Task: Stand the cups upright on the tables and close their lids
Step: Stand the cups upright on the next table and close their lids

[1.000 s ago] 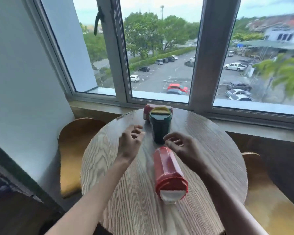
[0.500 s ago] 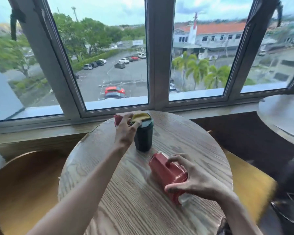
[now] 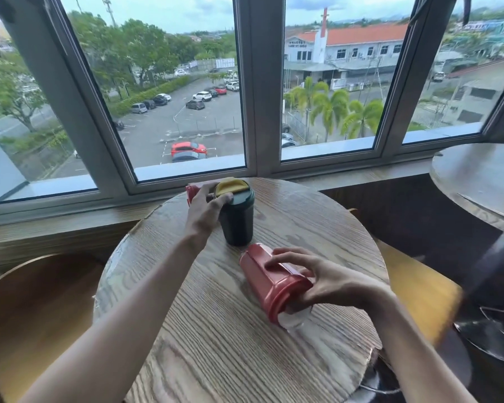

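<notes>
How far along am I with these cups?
Done: the dark green cup stands upright. In hand: your left hand is at its yellow lid flap; your right hand grips the red cup, lying on its side. Left: stand it up; a second red cup behind is mostly hidden.

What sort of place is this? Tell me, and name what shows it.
Probably a café or canteen seating area on an upper floor: small round wooden tables with curved wooden chairs set along a window wall overlooking a car park.
</notes>
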Tool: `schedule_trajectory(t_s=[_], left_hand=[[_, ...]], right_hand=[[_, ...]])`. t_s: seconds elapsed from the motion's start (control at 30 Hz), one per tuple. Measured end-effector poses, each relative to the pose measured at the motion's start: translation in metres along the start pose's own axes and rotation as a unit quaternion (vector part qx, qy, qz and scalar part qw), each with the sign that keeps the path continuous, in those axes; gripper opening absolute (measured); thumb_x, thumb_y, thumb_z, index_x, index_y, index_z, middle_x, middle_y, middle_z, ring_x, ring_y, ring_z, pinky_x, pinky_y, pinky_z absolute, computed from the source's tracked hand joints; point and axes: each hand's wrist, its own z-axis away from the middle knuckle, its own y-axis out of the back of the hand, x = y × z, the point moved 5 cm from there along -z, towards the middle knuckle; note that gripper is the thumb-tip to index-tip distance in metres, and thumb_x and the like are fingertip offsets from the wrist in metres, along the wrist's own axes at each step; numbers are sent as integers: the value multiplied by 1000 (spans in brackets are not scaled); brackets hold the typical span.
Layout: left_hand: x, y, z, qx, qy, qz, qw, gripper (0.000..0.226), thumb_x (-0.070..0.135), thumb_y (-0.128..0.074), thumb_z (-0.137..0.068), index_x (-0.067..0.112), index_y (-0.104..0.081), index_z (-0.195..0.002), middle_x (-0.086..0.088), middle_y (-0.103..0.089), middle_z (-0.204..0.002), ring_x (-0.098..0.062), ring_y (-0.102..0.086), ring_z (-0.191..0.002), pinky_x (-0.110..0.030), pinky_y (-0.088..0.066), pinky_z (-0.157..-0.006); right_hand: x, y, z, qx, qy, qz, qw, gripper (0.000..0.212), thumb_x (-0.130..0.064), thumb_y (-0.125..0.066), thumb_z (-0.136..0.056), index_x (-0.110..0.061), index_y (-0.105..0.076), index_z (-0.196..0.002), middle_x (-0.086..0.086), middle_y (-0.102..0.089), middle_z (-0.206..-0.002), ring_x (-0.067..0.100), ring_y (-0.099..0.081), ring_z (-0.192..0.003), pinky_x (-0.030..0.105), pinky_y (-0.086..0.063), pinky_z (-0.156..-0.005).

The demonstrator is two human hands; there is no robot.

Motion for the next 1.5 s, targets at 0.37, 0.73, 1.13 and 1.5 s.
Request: schedule_trajectory(t_s=[0.37, 0.73, 1.13, 1.5], left_hand=[[1, 1, 1, 1, 11, 8, 1000, 30, 18, -66, -86, 24, -62, -116, -1, -65, -106, -11, -60, -95, -27, -49, -78], [3, 0, 4, 4, 42, 22, 999, 38, 15, -64, -89, 15, -60, -126, -7, -64, -107, -16, -63, -90, -22, -50, -67], [0, 1, 1, 2, 52, 20, 998, 38, 19, -66, -87, 19, -61, -124, -10, -66, -112, -23, -66, -99, -38, -53, -82], [-6, 48, -18, 205, -8, -7, 979, 26, 36, -64, -88, 18, -64, -106, -2, -67, -99, -19, -65, -95, -29, -48, -80]], right_hand=[[-42, 50, -51, -60, -134, -26, 989, 44, -34, -73, -84, -18, -66, -124, 11, -70, -121, 33, -67, -113, 44, -56, -94], [-60, 67, -105, -102, -198, -3, 975, 38, -23, -69, -89, 6, -65, -113, 22, -69, -107, 42, -69, -94, 52, -56, -92], [-60, 78, -116, -127, -209, 51, 968, 34, -29, -68, -90, 2, -70, -102, 25, -73, -103, 36, -73, -79, 35, -63, -76], [-74, 96, -135, 76, -77, 165, 980, 46, -50, -61, -89, -11, -62, -112, 5, -65, -109, 22, -64, -96, 35, -50, -84]])
